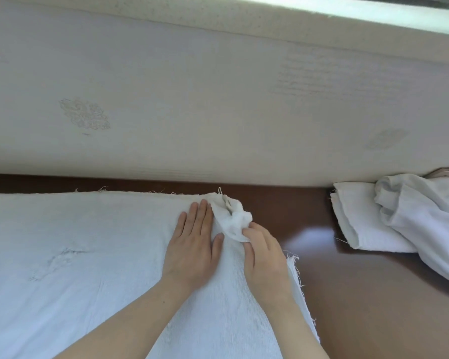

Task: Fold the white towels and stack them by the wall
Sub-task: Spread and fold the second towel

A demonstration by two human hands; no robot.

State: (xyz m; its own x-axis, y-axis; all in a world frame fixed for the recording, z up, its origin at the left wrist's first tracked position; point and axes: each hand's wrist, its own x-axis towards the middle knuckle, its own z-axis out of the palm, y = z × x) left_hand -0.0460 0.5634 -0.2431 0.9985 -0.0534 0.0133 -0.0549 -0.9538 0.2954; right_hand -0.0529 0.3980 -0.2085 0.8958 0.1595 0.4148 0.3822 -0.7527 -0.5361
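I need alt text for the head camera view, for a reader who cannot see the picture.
Two bare hands work on a large white towel spread over a dark brown table: the left hand presses it flat while the right hand pinches its bunched far corner. More white towels lie at the right, against the pale wall.

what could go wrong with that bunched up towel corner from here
1. The right hand pinches the bunched corner of the spread white towel; folded like that, it may leave a lump.
2. Its frayed edge could snag fingers.
3. The loose white cloth pile by the wall could topple onto the folded white towel.
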